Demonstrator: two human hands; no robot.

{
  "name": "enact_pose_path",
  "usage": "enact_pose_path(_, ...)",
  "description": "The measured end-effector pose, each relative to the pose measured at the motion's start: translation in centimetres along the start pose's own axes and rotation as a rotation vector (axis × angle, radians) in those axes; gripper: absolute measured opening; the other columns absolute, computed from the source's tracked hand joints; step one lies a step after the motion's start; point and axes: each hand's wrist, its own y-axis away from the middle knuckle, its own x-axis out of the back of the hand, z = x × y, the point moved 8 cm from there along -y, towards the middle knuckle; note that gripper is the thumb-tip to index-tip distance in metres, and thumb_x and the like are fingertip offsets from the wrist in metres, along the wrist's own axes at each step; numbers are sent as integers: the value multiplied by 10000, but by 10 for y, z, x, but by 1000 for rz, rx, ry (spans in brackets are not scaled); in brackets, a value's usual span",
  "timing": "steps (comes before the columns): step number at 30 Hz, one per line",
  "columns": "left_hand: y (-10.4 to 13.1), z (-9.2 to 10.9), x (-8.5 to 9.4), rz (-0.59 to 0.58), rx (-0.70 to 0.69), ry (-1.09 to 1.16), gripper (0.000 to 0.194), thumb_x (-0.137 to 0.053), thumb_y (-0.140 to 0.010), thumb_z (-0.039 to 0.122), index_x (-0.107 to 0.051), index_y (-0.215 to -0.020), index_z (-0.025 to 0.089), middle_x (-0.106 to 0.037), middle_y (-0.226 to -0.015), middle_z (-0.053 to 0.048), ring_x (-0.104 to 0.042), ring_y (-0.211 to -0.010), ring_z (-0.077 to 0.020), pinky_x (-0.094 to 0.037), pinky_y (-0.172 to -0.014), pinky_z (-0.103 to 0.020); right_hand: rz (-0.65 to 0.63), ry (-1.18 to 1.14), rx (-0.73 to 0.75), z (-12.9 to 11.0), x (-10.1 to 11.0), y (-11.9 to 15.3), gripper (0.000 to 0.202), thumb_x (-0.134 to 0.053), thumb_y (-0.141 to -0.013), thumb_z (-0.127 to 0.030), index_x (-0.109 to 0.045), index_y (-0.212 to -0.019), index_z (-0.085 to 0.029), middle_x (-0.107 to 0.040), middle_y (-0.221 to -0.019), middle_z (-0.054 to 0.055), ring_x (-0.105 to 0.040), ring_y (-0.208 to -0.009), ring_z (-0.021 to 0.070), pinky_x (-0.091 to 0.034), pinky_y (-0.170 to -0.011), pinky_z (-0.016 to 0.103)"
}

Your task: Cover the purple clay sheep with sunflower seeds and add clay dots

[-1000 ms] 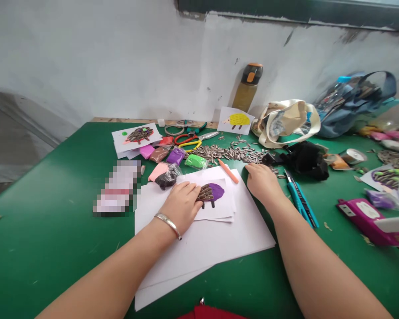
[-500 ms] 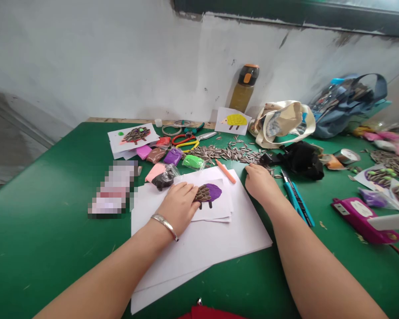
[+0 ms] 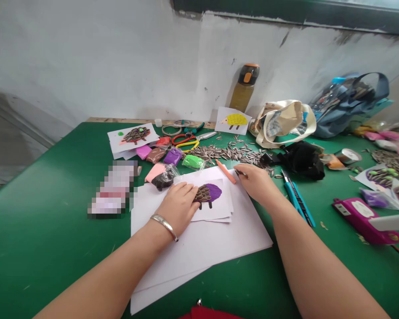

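Note:
My left hand [image 3: 179, 201] lies flat with fingers out on a small white card [image 3: 219, 212], covering its left part. On the card is a purple clay hedgehog shape [image 3: 214, 192] with dark legs, its left side covered in rows of sunflower seeds. Between the thumb and fingers of my right hand [image 3: 257, 184], a single sunflower seed [image 3: 239, 172] is pinched, above the top right edge of the large white sheets [image 3: 239, 239]. An orange pen [image 3: 225, 171] lies just left of that hand. Loose sunflower seeds [image 3: 234, 153] are heaped behind it.
Clay packets, including a green one [image 3: 193, 161], lie left of the seeds, near scissors [image 3: 186, 144]. A teal utility knife [image 3: 297, 199] and magenta glue gun [image 3: 365, 220] lie to the right. Behind are a bottle [image 3: 244, 88], a cream bag [image 3: 286, 124] and a yellow hedgehog card [image 3: 234, 120].
My right hand has moved left and slightly nearer from the edge of the seed heap, and a seed now shows at its fingertips. My left hand has stayed in place.

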Motion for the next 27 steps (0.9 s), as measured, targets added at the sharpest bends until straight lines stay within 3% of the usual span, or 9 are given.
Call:
enact_pose_path(3, 0, -1, -2, -13, 5, 6, 292, -499, -887, 250, -561, -1152, 145, -619, -1167, -107, -517, -1134, -276, -395, -1026, -463, 81, 18, -80, 12, 7, 0, 372, -422, -815, -99, -672, -1083, -163, -664, -1128, 80, -580, -1024, 200, -400, -871, 276)
enact_pose_path(5, 0, -1, -2, -26, 14, 9, 292, -508, -885, 248, -563, -1149, 136, -618, -1166, -110, -516, -1136, -274, -393, -1031, -458, 59, 76, -100, 17, 3, -2, 357, -439, -826, -120, -679, -1089, -149, -672, -1097, 98, -585, -1002, 216, -405, -862, 291)
enact_pose_path(13, 0, 0, -2, -41, 33, 2, 304, -506, -882, 236, -571, -1152, 112, -618, -1176, -120, -512, -1140, -277, -394, -1033, -458, -46, 205, -77, 10, -13, -8, 280, -414, -867, -142, -678, -776, -176, -614, -807, 87, -552, -831, 202, -375, -721, 278)
enact_pose_path(19, 0, 0, -1, -22, 14, -13, 308, -491, -887, 234, -563, -1166, 125, -618, -1184, -119, -521, -1139, -276, -405, -1024, -475, -15, 256, -110, 11, -15, -3, 207, -418, -860, -147, -604, -775, -173, -596, -834, 103, -535, -836, 220, -353, -680, 288)
enact_pose_path(27, -2, 3, 2, -39, 19, -8, 271, -496, -886, 222, -582, -1118, 111, -629, -1129, -116, -530, -1100, -274, -418, -999, -449, 137, 80, -135, -7, 10, 2, 225, -400, -846, -128, -614, -888, -185, -625, -766, 59, -530, -694, 195, -344, -606, 285)
